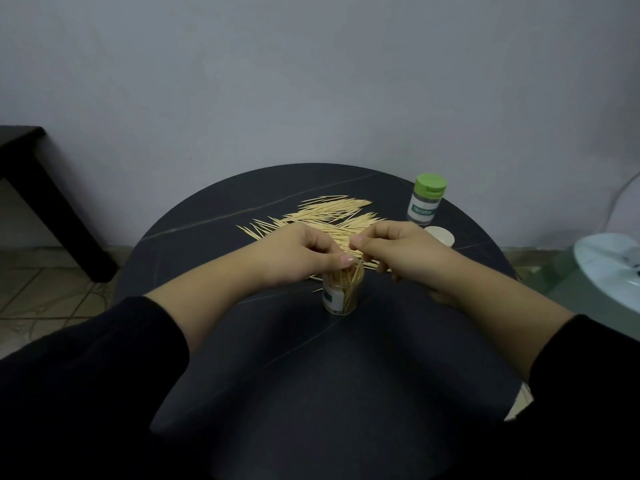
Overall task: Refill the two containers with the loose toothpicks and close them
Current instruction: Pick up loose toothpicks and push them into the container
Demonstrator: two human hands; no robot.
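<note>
An open clear container, partly filled with upright toothpicks, stands in the middle of the round dark table. My left hand is above its mouth, fingers curled around toothpicks that stand in it. My right hand is just to the right, fingers curled with the thumb against the forefinger; what it pinches is hidden. A pile of loose toothpicks lies behind both hands. A second container with a green lid stands closed at the back right. A pale loose lid lies in front of it.
A grey wall rises right behind the table. A dark bench stands at the left over a tiled floor. A white object on a glass surface sits at the right edge. Black sleeves cover both forearms near the camera.
</note>
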